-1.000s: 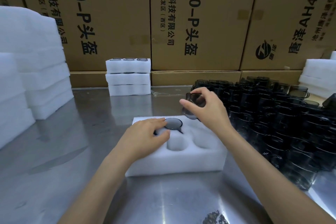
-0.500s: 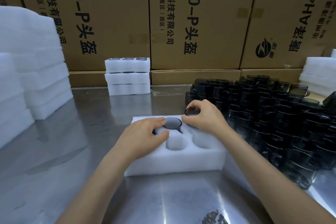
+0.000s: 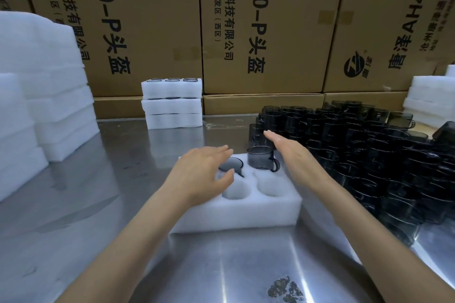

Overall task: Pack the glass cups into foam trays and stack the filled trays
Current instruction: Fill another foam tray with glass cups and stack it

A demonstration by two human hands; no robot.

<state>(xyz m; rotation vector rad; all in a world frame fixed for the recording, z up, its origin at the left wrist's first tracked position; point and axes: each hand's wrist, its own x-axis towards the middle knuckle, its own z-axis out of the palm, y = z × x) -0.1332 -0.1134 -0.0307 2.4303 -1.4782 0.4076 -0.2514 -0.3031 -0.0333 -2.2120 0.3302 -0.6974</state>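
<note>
Behind foam tray [image 3: 236,214] — cartons [image 3: 266,27], loose cups [image 3: 369,150]

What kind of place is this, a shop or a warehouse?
Probably a packing area in a warehouse or factory: big printed cardboard cartons line the back, foam trays are stacked up, and dark glass cups crowd a steel table.

2 hands [image 3: 202,174], 2 cups [image 3: 261,161] in 1 foam tray [image 3: 236,214] (6 pockets), 3 stacked filled trays [image 3: 172,103]

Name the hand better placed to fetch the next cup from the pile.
Right hand: it is open and empty, reaching toward the cup pile on that side. The left hand rests on the foam tray.
</note>
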